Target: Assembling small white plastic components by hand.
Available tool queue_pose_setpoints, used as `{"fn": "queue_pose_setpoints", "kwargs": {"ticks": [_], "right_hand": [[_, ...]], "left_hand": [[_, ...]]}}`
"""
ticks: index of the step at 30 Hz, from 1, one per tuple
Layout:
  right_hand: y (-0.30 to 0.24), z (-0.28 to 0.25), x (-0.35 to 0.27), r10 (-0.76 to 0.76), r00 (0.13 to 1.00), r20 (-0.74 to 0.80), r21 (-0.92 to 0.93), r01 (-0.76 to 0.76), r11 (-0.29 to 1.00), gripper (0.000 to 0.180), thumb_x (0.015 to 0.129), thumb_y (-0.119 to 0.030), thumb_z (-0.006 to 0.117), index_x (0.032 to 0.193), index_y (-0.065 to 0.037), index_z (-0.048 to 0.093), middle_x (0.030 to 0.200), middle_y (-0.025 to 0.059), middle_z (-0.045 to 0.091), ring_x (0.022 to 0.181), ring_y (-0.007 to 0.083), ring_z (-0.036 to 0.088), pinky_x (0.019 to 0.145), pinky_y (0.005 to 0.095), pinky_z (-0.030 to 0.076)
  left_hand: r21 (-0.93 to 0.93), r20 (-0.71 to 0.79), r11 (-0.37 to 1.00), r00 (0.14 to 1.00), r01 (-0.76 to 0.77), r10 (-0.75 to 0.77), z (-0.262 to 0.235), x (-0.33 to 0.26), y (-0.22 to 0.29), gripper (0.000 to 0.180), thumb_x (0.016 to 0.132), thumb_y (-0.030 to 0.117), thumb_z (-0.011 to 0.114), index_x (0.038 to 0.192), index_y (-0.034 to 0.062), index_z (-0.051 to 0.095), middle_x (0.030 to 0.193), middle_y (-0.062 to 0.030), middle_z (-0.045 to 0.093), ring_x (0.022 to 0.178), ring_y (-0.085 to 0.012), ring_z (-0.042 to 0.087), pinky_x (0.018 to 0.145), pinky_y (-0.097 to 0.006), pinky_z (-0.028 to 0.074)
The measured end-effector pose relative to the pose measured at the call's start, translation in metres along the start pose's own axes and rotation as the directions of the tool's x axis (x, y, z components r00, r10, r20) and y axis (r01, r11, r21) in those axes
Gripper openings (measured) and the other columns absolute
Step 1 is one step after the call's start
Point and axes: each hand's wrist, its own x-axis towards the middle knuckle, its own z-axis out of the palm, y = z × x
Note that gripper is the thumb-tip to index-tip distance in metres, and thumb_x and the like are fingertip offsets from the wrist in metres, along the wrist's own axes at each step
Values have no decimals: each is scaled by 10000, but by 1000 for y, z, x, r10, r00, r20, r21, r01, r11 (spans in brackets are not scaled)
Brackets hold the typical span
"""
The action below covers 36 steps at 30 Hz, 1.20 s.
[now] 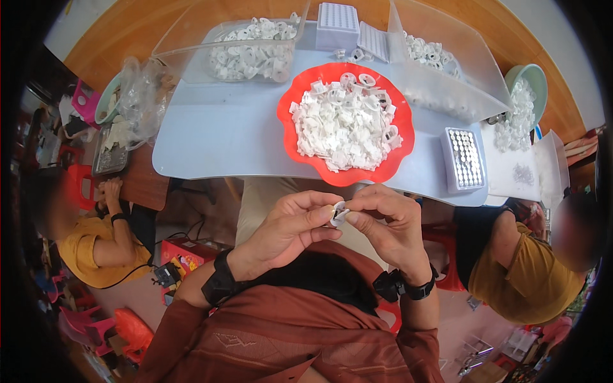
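Observation:
Between my two hands, just off the table's near edge, is a small round white plastic part [338, 220] with a dark spot in its middle. My left hand [281, 231] pinches it from the left between thumb and fingers. From the other side the thumb and forefinger of my right hand [389, 225] close on the same part; whether they hold a second tiny piece cannot be made out. Beyond my hands a red scalloped dish [294, 150] is heaped with small white plastic parts [345, 124].
The dish stands on a light blue table [217, 127]. Clear bins with white parts [252, 54] stand at the back left and back right. A tray of silvery round pieces [465, 156] lies at right. One person [108, 246] sits at left, another [523, 268] at right.

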Motion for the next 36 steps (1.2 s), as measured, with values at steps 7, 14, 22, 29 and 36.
{"fn": "queue_pose_setpoints", "kwargs": {"ticks": [7, 14, 22, 29, 36], "right_hand": [[3, -5, -4, -40, 999, 12, -84, 40, 996, 182, 820, 46, 740, 989, -20, 725, 866, 99, 676, 775, 192, 650, 685, 297, 508], [0, -9, -7, -51, 999, 16, -164, 53, 985, 166, 811, 33, 749, 966, -23, 728, 862, 96, 675, 764, 214, 665, 671, 309, 514], [7, -11, -11, -65, 998, -11, -186, 62, 981, 176, 792, 44, 755, 953, -21, 727, 860, 93, 668, 758, 206, 660, 662, 305, 511], [10, -11, -14, 128, 991, -47, 63, -125, 990, 134, 816, 33, 760, 935, 9, 704, 888, 65, 683, 804, 129, 665, 708, 265, 531], [10, -20, -13, 267, 962, 52, 257, -271, 928, 95, 863, -2, 759, 907, 30, 682, 886, 53, 705, 813, 95, 667, 722, 239, 546]], "left_hand": [[26, -13, 999, 1000, 19, -18, 1, 1, -6, 248, 998, 97, 607, 1232, 17, 621, 1125, -81, 672, 1017, -150, 664, 895, -341, 597], [51, -8, 999, 1000, 17, -16, 3, 4, -11, 245, 996, 85, 600, 1231, 17, 622, 1160, -104, 663, 1035, -185, 677, 883, -337, 614], [124, -20, 992, 1000, -9, 11, 3, 6, -15, 214, 989, 74, 610, 1193, 13, 628, 1142, -114, 665, 1031, -194, 679, 877, -339, 617], [230, -9, 972, 999, -43, 46, 3, 7, -19, 212, 985, 73, 623, 1178, -10, 651, 1133, -115, 677, 1007, -169, 679, 876, -336, 613], [298, -15, 955, 1000, -5, 10, 6, 8, -18, 239, 983, 83, 629, 1193, -28, 646, 1112, -128, 689, 953, -183, 700, 861, -325, 620]]}}
